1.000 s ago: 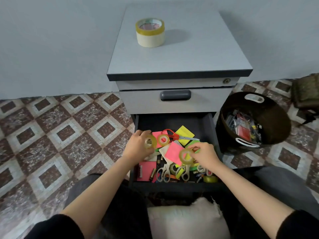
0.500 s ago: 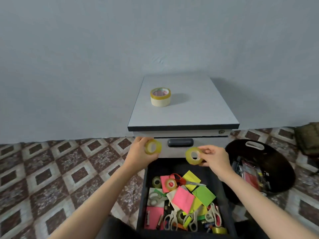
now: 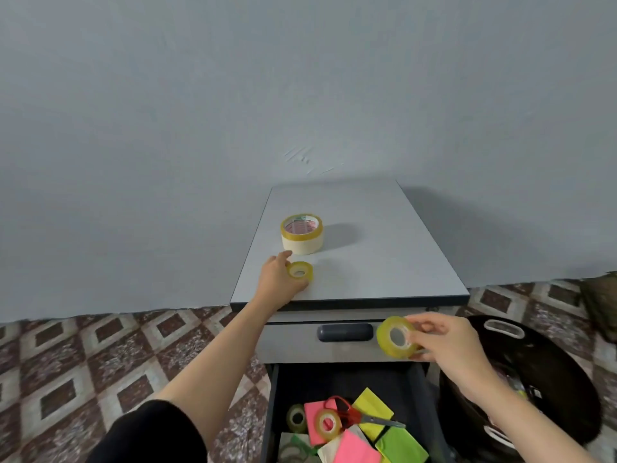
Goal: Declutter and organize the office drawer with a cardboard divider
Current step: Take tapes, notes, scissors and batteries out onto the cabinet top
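With fingers (image 3: 285, 255) of the left hand (image 3: 278, 279) curled round it, holds a small tape roll (image 3: 300, 271) flat, hole upward, on the surface (image 3: 367, 255) at frame centre, just below the large tape stack (image 3: 302, 233). With fingers (image 3: 424, 327) of the right hand (image 3: 444, 342), pinches a second tape roll (image 3: 397, 336) on edge, hole toward the camera, in the air before the closed drawer front (image 3: 290, 342) at lower right. Puts the surface above and left of that roll, past its front edge; probably calls for a lift and a tilt to flat. Shows the open drawer (image 3: 347, 379) at bottom centre, crowded with notes (image 3: 354, 446) and scissors (image 3: 347, 411).
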`<action>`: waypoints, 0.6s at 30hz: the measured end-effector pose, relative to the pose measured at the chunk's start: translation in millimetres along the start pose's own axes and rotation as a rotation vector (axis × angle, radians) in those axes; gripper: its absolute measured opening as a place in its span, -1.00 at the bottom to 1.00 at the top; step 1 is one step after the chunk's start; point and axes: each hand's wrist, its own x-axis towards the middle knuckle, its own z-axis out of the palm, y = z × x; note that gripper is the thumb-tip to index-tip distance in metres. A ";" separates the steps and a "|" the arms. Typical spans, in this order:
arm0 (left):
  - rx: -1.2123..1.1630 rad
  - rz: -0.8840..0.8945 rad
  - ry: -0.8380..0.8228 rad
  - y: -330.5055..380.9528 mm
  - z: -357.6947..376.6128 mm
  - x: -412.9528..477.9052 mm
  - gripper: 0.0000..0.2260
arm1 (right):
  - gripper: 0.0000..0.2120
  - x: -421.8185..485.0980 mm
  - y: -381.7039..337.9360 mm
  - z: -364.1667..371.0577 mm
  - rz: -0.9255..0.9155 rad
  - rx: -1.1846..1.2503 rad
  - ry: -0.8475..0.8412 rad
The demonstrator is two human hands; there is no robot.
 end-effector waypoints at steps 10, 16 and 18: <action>-0.097 -0.019 0.122 -9.0 10.0 23.7 -0.37 | -0.84 7.4 -9.5 3.4 0.016 -0.019 -0.031; 0.128 0.049 0.092 -24.0 6.1 2.7 -0.54 | -0.85 6.0 -29.7 22.8 0.011 -0.049 -0.071; 0.309 0.109 0.054 -38.1 5.8 -11.6 -0.56 | -0.87 9.2 -37.3 31.4 0.011 -0.073 -0.049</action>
